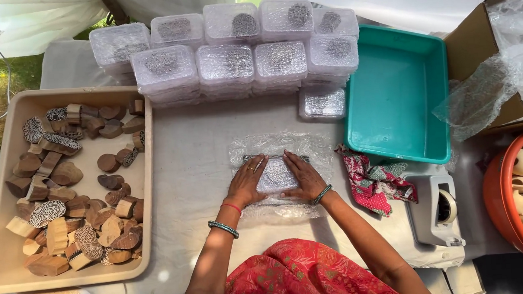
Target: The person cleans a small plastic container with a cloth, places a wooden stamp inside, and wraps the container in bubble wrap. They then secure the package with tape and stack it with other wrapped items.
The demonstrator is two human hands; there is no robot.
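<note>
A carved wooden block (276,174) lies on a sheet of bubble wrap (280,149) spread on the white cloth in front of me. My left hand (247,182) presses flat on the block's left side, over a fold of the wrap. My right hand (301,178) presses on its right side in the same way. Both hands have their fingers spread, pinning the wrap against the block between them.
A beige tray (1,241) with several carved wooden blocks sits at the left. Stacked bubble-wrapped packs (226,61) stand behind. A teal tray (391,96) is at the right, with a tape dispenser (437,206), a patterned cloth (372,182), a cardboard box (479,49) and an orange tub (500,199).
</note>
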